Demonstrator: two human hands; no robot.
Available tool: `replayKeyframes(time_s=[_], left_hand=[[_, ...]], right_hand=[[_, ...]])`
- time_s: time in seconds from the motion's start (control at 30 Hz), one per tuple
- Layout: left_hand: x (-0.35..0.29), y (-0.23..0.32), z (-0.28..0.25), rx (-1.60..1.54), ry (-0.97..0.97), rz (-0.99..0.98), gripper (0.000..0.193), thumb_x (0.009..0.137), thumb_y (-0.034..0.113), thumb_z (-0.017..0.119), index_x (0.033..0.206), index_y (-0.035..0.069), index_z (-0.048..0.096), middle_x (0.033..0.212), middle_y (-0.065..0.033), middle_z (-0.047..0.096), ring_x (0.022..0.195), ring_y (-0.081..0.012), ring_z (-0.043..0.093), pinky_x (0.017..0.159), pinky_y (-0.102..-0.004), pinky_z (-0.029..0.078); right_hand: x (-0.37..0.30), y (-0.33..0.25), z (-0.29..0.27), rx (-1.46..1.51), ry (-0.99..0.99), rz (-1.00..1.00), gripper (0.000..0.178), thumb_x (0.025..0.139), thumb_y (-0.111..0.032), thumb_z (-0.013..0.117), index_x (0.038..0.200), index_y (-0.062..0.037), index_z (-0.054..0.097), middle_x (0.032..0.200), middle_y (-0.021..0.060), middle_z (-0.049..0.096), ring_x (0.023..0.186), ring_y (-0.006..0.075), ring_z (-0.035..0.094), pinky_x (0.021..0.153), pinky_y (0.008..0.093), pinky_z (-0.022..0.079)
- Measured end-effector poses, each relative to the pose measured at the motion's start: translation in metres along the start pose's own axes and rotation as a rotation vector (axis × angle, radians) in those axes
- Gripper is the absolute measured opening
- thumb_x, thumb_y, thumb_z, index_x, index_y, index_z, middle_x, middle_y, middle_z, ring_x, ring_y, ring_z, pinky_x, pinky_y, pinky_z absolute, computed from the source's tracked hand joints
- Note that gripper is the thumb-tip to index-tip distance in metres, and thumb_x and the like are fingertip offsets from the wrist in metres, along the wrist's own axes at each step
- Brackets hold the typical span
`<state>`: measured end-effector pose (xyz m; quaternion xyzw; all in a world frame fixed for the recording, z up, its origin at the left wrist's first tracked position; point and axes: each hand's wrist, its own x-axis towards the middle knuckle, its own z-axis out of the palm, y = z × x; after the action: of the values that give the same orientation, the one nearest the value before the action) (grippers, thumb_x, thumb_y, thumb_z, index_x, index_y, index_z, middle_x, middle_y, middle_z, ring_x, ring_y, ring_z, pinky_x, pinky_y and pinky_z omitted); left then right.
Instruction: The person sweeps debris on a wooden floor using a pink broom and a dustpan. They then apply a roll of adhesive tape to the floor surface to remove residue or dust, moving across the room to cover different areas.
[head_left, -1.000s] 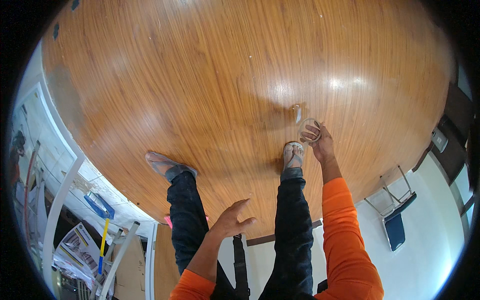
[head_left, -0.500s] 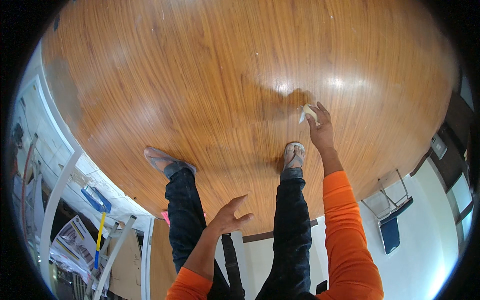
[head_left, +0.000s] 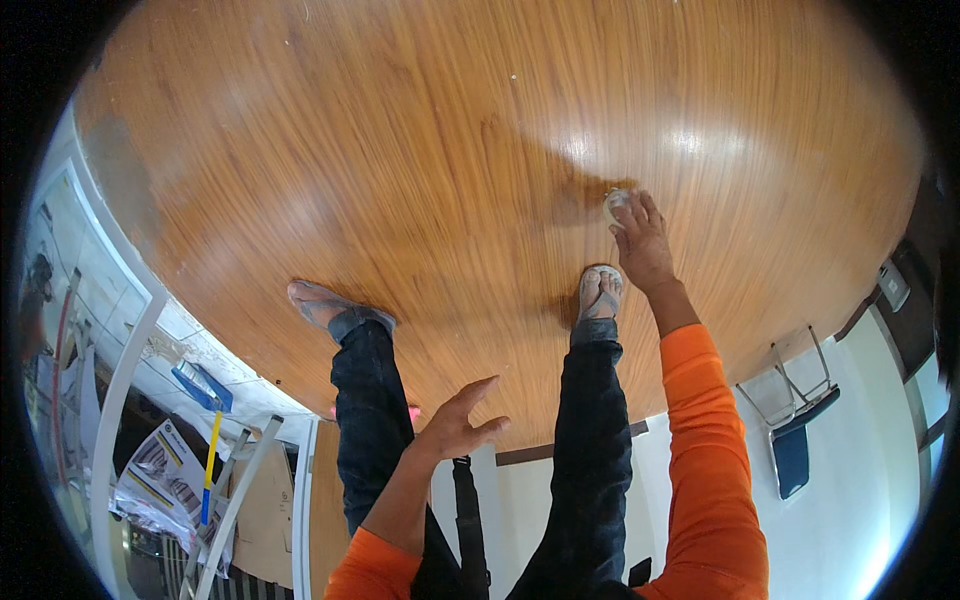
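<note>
My right hand (head_left: pixel 643 238) reaches down and forward over the wood-patterned floor (head_left: pixel 420 190). Its fingers close over a small pale round roll of tape (head_left: pixel 615 206), which they partly cover. The roll appears close to the floor, with the hand's shadow just beside it; whether it touches cannot be told. My left hand (head_left: pixel 460 425) hangs in front of my left leg, open, with thumb and fingers apart and nothing in it. My sandalled feet stand on the floor, the right foot (head_left: pixel 600 290) just left of my right wrist.
A blue-padded folding chair (head_left: pixel 792 455) stands at the right by the white wall. At the left, past a pale frame edge, lie a blue-headed brush with a yellow handle (head_left: pixel 213 450), papers (head_left: pixel 165 470) and metal ladder-like rails (head_left: pixel 240 500).
My right hand has turned palm-down over the roll of tape and moved slightly up and right in the view. The loose white strip seen before is now hidden. The left hand has barely moved.
</note>
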<state>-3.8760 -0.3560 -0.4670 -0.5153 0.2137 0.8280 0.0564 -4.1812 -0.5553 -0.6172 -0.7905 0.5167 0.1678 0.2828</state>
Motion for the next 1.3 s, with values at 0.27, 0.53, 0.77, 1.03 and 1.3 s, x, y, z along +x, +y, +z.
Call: replayKeyframes(time_s=[0.27, 0.53, 0.77, 1.03, 1.3], left_hand=[[0.000, -0.001, 0.002, 0.040, 0.009, -0.022, 0.076, 0.080, 0.037, 0.067, 0.140, 0.010, 0.029, 0.140, -0.0163, 0.035, 0.129, -0.0303, 0.035, 0.104, -0.0434, 0.034], [0.000, 0.003, 0.000, 0.005, 0.013, -0.007, 0.073, 0.081, 0.035, 0.066, 0.140, 0.010, 0.029, 0.141, -0.0170, 0.033, 0.129, -0.0304, 0.034, 0.104, -0.0431, 0.034], [-0.005, 0.003, -0.001, 0.002, -0.001, -0.015, 0.075, 0.081, 0.045, 0.063, 0.139, 0.010, 0.031, 0.142, -0.0159, 0.032, 0.132, -0.0299, 0.030, 0.108, -0.0377, 0.028], [-0.004, 0.005, -0.003, -0.014, -0.030, -0.067, 0.073, 0.082, 0.045, 0.061, 0.140, 0.012, 0.030, 0.143, -0.0152, 0.030, 0.133, -0.0288, 0.028, 0.109, -0.0388, 0.027], [-0.007, 0.008, -0.004, 0.014, -0.018, -0.010, 0.074, 0.082, 0.044, 0.062, 0.139, 0.010, 0.030, 0.142, -0.0157, 0.032, 0.132, -0.0298, 0.030, 0.108, -0.0374, 0.028]], right_hand=[[-0.015, 0.001, 0.007, -0.019, 0.044, 0.028, 0.032, 0.087, -0.015, 0.052, 0.118, -0.0047, 0.051, 0.135, 0.0154, 0.040, 0.130, 0.0372, 0.027, 0.102, 0.0494, 0.029], [-0.058, 0.001, 0.036, -0.054, -0.265, -0.011, 0.032, 0.088, -0.014, 0.049, 0.118, -0.0050, 0.050, 0.134, 0.0147, 0.042, 0.130, 0.0379, 0.027, 0.100, 0.0503, 0.030], [-0.013, -0.016, -0.016, -0.035, -0.130, 0.053, 0.035, 0.087, -0.013, 0.049, 0.120, -0.0008, 0.047, 0.142, 0.0179, 0.030, 0.132, 0.0377, 0.025, 0.102, 0.0503, 0.029], [0.009, -0.009, -0.009, -0.188, -0.190, 0.083, 0.035, 0.087, -0.020, 0.046, 0.116, 0.0005, 0.048, 0.141, 0.0183, 0.032, 0.132, 0.0377, 0.026, 0.099, 0.0496, 0.030], [0.007, -0.019, 0.006, -0.212, -0.142, 0.119, 0.036, 0.084, -0.021, 0.048, 0.114, -0.0007, 0.051, 0.135, 0.0188, 0.040, 0.125, 0.0369, 0.034, 0.096, 0.0509, 0.031]])
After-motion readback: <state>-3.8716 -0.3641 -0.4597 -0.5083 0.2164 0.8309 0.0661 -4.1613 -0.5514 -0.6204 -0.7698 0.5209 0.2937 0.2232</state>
